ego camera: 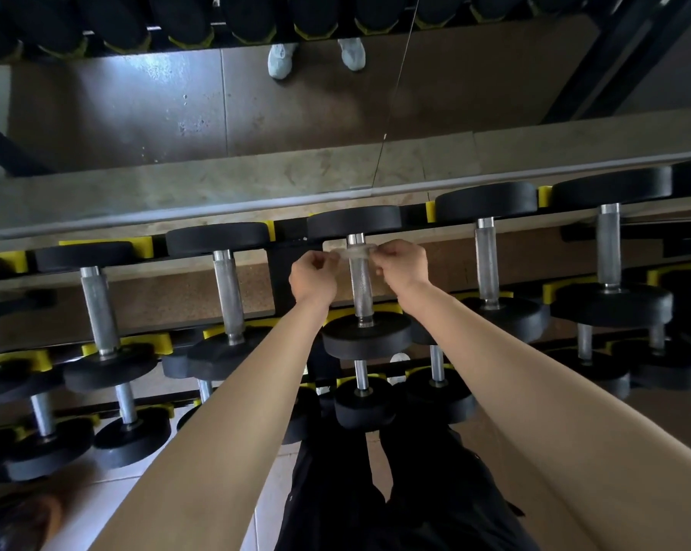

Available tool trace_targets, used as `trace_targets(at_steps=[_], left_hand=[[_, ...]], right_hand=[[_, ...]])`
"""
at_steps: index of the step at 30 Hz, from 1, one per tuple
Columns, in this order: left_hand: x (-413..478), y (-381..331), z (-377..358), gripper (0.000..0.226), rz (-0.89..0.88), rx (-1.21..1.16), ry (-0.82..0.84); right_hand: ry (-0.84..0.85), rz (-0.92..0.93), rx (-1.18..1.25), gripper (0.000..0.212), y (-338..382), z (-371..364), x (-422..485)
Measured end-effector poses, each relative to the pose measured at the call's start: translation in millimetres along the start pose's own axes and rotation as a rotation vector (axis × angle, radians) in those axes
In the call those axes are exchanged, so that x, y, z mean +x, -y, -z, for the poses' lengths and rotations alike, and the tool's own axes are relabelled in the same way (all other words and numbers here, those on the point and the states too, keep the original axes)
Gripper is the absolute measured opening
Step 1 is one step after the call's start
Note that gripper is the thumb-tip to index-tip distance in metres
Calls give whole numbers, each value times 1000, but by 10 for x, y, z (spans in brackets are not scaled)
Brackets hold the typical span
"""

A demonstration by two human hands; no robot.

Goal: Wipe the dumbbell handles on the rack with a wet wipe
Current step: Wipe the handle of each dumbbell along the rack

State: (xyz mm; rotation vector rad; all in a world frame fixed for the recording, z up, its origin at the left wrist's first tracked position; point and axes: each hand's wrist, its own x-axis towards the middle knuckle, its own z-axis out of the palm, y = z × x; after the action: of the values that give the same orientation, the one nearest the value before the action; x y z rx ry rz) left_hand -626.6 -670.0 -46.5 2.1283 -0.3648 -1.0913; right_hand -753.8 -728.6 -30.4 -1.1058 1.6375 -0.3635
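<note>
Reaches with both bare arms from the bottom edge up to the centre of the frame. Pinches the left end of the wipe [354, 252] in the left hand [314, 278], fingers curled, the grip narrow and closed on the cloth. Pinches the right end in the right hand [401, 268] in like manner, that grip closed on the same wipe. Holds the wipe stretched as a thin pale band across the handle [360, 288], touching it at its far end, just below the upper head of the dumbbell [367, 340]. Leaves the rest of the knurled steel handle bare between the two wrists, down to the near head at centre frame.

Dumbbell lying in yellow cradles [389, 308] on the top tier of the rack [280, 280], handle running up and down the frame. More dumbbells on the same tier to the left and to the right, each apart from the hands, with steel handles and round black heads. Lower tiers with smaller dumbbells along the lower left and lower right, partly hidden by the arms.

Mirror [97, 113] across the upper frame, with a pair of pale shoes [282, 59] and a row of black heads reflected at the top edge. Pale floor [97, 507] at lower left, dark trousers [375, 491] at bottom centre between the arms
</note>
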Motion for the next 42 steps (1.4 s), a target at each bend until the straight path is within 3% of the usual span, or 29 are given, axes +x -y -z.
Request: trace_targets(at_steps=[3, 7, 14, 20, 25, 27, 33, 39, 42], left_hand=[[-14, 56, 42, 17, 25, -5, 28], [-147, 81, 82, 9, -78, -23, 168], [-154, 228, 194, 16, -70, 133, 80], [-247, 370, 265, 19, -129, 250, 351], [-147, 607, 369, 26, -196, 740, 111], [-148, 598, 350, 27, -160, 817, 125], [-187, 504, 152, 49, -89, 882, 331], [-208, 434, 225, 46, -61, 975, 159], [-227, 381, 208, 45, 21, 891, 174]], right_hand=[[37, 77, -33, 12, -74, 50, -76], [2, 23, -10, 4, -189, 217, -48], [189, 38, -89, 11, -182, 197, -175], [127, 39, -246, 11, -336, 441, -100], [389, 67, -480, 8, -335, 354, -275], [411, 49, -522, 9, -347, 322, -268], [312, -45, -649, 11, -412, 504, -95], [358, 28, -670, 10, -354, 234, -212], [356, 26, -667, 11, -381, 287, -179]])
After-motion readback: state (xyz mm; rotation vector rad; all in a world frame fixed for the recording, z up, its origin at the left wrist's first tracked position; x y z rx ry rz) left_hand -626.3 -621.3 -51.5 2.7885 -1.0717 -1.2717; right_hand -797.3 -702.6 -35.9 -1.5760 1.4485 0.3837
